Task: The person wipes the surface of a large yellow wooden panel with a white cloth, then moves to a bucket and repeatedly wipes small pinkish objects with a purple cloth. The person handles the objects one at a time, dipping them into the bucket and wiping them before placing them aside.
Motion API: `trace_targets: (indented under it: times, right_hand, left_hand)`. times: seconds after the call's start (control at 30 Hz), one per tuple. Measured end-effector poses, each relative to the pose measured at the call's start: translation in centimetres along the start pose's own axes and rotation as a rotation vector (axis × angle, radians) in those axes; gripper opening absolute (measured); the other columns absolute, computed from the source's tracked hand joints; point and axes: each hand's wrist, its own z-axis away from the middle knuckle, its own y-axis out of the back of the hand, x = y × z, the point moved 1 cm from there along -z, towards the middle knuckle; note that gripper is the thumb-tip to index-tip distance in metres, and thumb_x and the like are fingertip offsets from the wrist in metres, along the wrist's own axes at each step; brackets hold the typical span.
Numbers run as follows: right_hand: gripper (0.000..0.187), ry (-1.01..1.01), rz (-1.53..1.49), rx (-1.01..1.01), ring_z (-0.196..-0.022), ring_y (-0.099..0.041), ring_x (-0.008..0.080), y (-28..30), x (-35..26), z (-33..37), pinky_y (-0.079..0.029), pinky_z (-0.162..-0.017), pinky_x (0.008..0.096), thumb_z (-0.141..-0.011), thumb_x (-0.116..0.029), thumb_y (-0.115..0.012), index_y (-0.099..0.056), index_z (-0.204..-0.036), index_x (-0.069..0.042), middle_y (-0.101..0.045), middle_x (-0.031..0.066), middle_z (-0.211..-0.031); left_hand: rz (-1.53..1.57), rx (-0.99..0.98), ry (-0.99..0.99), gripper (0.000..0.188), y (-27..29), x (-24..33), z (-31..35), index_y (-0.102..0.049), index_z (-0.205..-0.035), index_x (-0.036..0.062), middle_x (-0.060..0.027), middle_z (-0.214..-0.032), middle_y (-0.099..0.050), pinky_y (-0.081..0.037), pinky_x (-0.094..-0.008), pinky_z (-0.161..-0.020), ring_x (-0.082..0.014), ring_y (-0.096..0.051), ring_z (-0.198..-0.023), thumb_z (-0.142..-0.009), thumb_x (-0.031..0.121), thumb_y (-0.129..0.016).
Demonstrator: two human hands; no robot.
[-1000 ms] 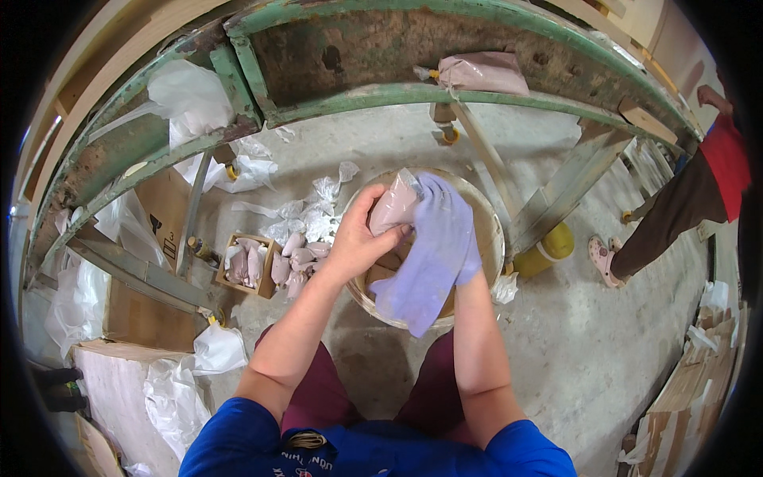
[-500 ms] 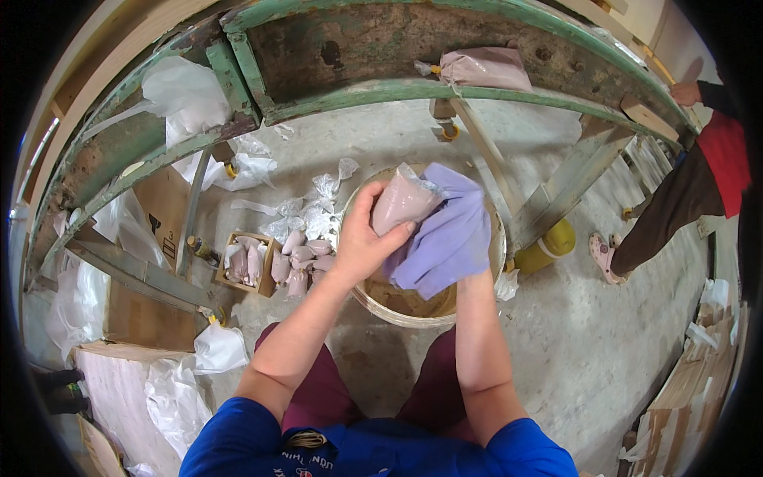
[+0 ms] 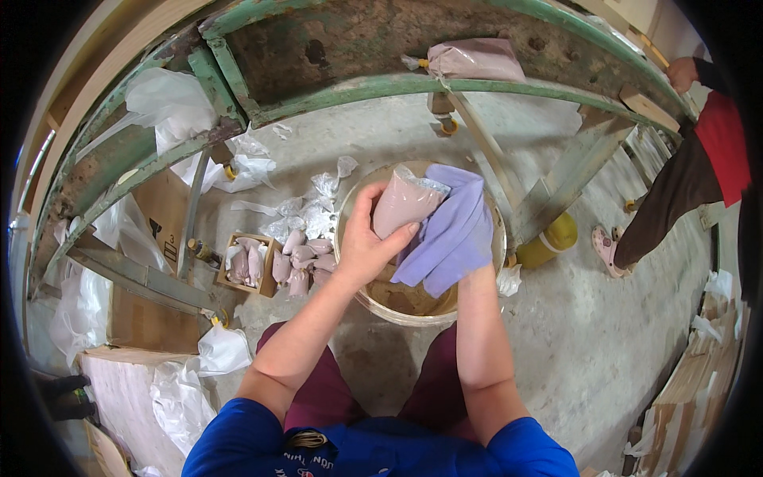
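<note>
Your left hand (image 3: 362, 250) is closed around a filled pinkish bag (image 3: 405, 205), held just above the rim of the bucket (image 3: 350, 274). Your right hand (image 3: 453, 238) wears a purple glove and presses flat against the bag's far side, over the bucket; whether its fingers grip the bag cannot be told. Judge the bag soft and yielding, moderately heavy, its thin plastic liable to slip or tear. Hold it round the body, and support it from beneath. More filled bags (image 3: 298, 262) lie left of the bucket, beside a small box (image 3: 238, 266).
</note>
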Motion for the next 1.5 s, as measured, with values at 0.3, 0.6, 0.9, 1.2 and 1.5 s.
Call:
trace_targets:
  times: [0.3,0.6,0.9,1.2,1.5]
  right_hand:
    - [0.019,-0.057,0.011,0.115,-0.077,-0.057,0.0101,1.4,1.7,-0.8,-0.048,-0.067,0.0243,-0.087,-0.015,-0.058,-0.06,-0.098,0.0,-0.062,0.0018,-0.085]
    - [0.023,0.295,0.548,-0.073,-0.074,-0.06,0.0167,0.6,-1.6,-0.3,-0.048,-0.068,0.0285,-0.081,-0.021,-0.063,-0.061,-0.095,-0.003,-0.06,0.0074,-0.073]
    - [0.02,0.265,0.805,-0.195,-0.071,-0.058,0.0175,4.1,-3.3,-0.8,-0.048,-0.066,0.0269,-0.075,-0.015,-0.065,-0.06,-0.088,-0.001,-0.061,0.0108,-0.078]
    - [0.037,0.629,1.11,-0.456,-0.088,-0.06,0.0316,0.6,-2.8,0.3,-0.049,-0.077,0.0341,-0.069,-0.013,-0.069,-0.059,-0.103,-0.003,-0.06,0.0143,-0.1]
    - [0.031,0.766,0.98,-0.494,-0.084,-0.06,0.0295,-0.4,-0.6,0.3,-0.049,-0.074,0.0352,-0.073,-0.012,-0.064,-0.06,-0.103,-0.006,-0.061,0.0106,-0.092]
  left_hand:
    - [-0.08,-0.127,-0.002,0.065,-1.1,-0.6,0.3,-0.039,-0.124,0.0018,-0.0108,-0.114,-0.05,-0.042,-0.0322,-0.091,-0.0187,-0.05,-0.106,-0.071,0.011,-0.076]
    - [-0.069,-0.029,-0.032,0.062,0.0,-0.7,-0.3,-0.041,-0.123,0.0021,-0.0097,-0.114,-0.05,-0.041,-0.0317,-0.091,-0.0181,-0.05,-0.106,-0.073,0.012,-0.074]
    - [0.002,-0.316,0.161,0.068,1.6,1.5,-0.9,-0.041,-0.127,0.0029,-0.01,-0.116,-0.05,-0.039,-0.0305,-0.093,-0.0178,-0.049,-0.109,-0.07,0.014,-0.076]
    - [0.113,-0.417,0.194,0.07,1.7,0.9,-0.8,-0.039,-0.128,0.0043,-0.0065,-0.118,-0.048,-0.037,-0.029,-0.094,-0.0162,-0.046,-0.111,-0.072,0.023,-0.077]
    - [-0.024,-0.019,0.005,0.024,0.5,-0.6,-0.2,-0.058,-0.091,0.0014,-0.0017,-0.083,-0.056,-0.043,-0.0252,-0.066,-0.0097,-0.051,-0.073,-0.089,0.025,-0.061]
